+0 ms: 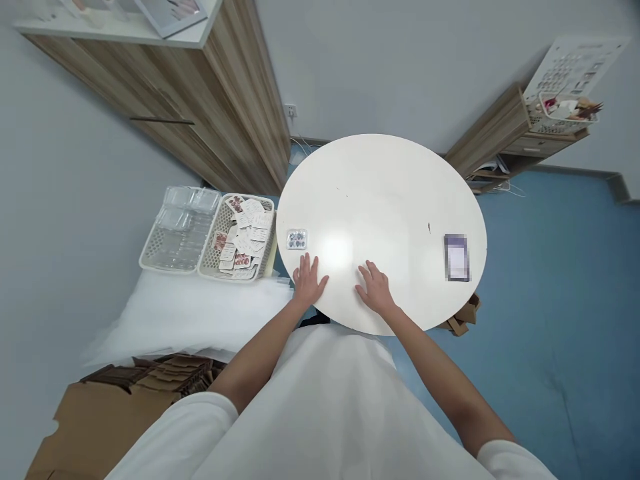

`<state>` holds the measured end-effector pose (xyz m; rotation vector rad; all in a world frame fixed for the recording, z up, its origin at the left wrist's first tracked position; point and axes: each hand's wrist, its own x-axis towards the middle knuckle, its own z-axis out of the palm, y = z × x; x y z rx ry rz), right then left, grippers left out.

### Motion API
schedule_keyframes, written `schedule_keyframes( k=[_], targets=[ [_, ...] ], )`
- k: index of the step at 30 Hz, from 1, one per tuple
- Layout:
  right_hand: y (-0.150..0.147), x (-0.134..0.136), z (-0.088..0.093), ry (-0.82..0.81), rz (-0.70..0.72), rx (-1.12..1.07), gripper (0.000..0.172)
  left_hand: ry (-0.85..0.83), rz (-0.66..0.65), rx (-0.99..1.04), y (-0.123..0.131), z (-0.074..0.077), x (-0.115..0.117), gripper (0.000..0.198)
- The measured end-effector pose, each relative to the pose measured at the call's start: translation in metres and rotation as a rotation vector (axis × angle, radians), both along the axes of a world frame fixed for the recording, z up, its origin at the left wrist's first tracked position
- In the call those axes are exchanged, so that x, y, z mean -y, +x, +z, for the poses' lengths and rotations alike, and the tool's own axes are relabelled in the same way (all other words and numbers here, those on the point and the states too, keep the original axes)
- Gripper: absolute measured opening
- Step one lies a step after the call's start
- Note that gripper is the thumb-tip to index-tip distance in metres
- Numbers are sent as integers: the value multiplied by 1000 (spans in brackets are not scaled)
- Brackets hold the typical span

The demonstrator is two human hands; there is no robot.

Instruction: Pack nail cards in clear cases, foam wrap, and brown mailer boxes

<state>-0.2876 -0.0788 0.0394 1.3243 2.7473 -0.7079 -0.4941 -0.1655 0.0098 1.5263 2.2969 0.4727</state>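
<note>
My left hand (308, 283) rests on the white round table (385, 180) near its front left edge, fingers spread and holding nothing. Just beyond its fingertips lies a small clear plastic case (297, 239) with several dark round pieces inside. To the right, my right hand (375, 287) lies at the table's front edge, fingers apart, nothing in it. Near the right rim of the table is a dark purple flat object (457, 258) with a pale middle, blurred by pixels so its kind cannot be made out.
Left of the table stand a white basket (260, 267) of printed cards and another basket (170, 267) with clear plastic boxes. White sheeting (200, 307) and folded cardboard (100, 420) lie nearer. A wood cabinet (240, 87) and a small shelf unit (495, 127) flank the table.
</note>
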Motion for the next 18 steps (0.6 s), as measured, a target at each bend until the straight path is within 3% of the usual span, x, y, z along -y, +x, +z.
schedule_keyframes(
  k=[4, 8, 13, 18],
  targets=[
    [-70, 1, -1, -266, -3, -162, 54, 120, 161, 153, -61, -4, -2, 64],
    [-121, -6, 0, -557, -133, -329, 60, 183, 251, 360, -95, -5, -13, 60],
    [-156, -18, 4, -887, -305, -534, 68, 127, 361, 593, -107, -4, -26, 53],
    [-166, -20, 4, -1044, -361, -647, 66, 77, 398, 694, -101, -3, -29, 50]
  ],
)
